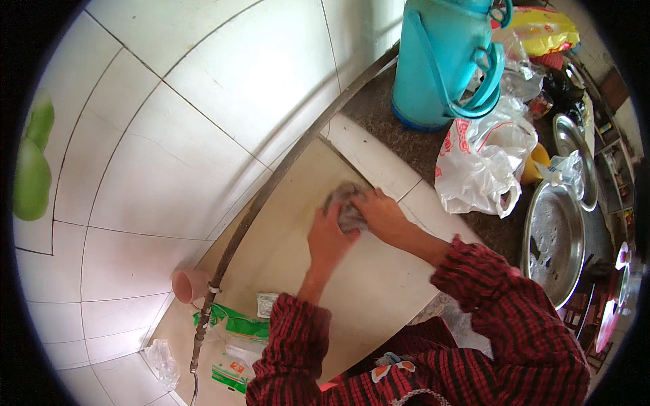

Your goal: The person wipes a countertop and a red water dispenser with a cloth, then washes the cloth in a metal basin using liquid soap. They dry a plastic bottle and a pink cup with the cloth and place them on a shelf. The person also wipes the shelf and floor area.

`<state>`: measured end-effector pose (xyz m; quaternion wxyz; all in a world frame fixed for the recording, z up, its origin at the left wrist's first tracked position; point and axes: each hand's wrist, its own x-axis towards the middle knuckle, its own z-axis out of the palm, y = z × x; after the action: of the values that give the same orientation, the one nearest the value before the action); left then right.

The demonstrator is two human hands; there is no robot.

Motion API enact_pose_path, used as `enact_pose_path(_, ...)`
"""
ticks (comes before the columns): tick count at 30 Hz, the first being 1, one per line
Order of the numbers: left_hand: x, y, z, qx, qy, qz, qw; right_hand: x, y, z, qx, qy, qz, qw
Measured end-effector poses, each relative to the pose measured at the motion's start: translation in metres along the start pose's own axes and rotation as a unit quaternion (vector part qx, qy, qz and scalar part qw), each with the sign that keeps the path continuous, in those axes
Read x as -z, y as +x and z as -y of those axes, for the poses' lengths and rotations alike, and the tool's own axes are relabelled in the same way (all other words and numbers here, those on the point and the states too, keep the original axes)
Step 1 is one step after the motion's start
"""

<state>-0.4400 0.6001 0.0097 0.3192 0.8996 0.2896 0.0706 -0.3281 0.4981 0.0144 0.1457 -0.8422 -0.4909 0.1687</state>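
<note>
Both of my hands hold a greyish, blurred wad, perhaps a cloth (350, 207), over the beige tiled counter (376, 274). My left hand (327, 236) grips its near left side, while my right hand (378, 213) has its fingers on the right side. Whether the wad touches the surface cannot be told. Red and black striped sleeves cover both forearms.
A dark pipe (264, 198) runs along the white tiled wall. At the left are a pink cup (190, 285) and a green-and-clear packet (238, 350). Rightward stand a turquoise jug (436, 66), a white plastic bag (482, 162) and a metal tray (556, 243).
</note>
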Motion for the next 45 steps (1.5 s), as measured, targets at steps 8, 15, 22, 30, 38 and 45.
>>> enact_pose_path(8, -0.019, 0.103, -0.026, -0.175, -0.054, -0.285, 0.941, 0.051, 0.094, -0.042, 0.144, 0.014, -0.353, 0.924)
enact_pose_path(15, -0.018, 0.151, -0.004, -0.155, 0.053, -0.172, 0.971, 0.01, 0.119, -0.051, 0.025, -0.031, -0.3, 0.953)
enact_pose_path(22, -0.031, 0.053, -0.087, -0.198, 0.084, 0.108, 0.971, -0.001, -0.041, -0.054, -0.09, -0.08, -0.278, 0.953)
enact_pose_path(30, -0.088, -0.076, -0.143, -0.351, -0.007, 0.197, 0.915, 0.005, -0.233, -0.039, -0.22, -0.042, -0.142, 0.964)
enact_pose_path(38, -0.063, -0.042, -0.089, -0.266, 0.047, 0.067, 0.96, -0.031, -0.162, -0.04, -0.095, -0.087, -0.146, 0.981)
enact_pose_path(45, -0.001, 0.153, -0.023, -0.214, 0.139, -0.093, 0.962, 0.0, 0.114, -0.054, 0.084, 0.041, -0.359, 0.929)
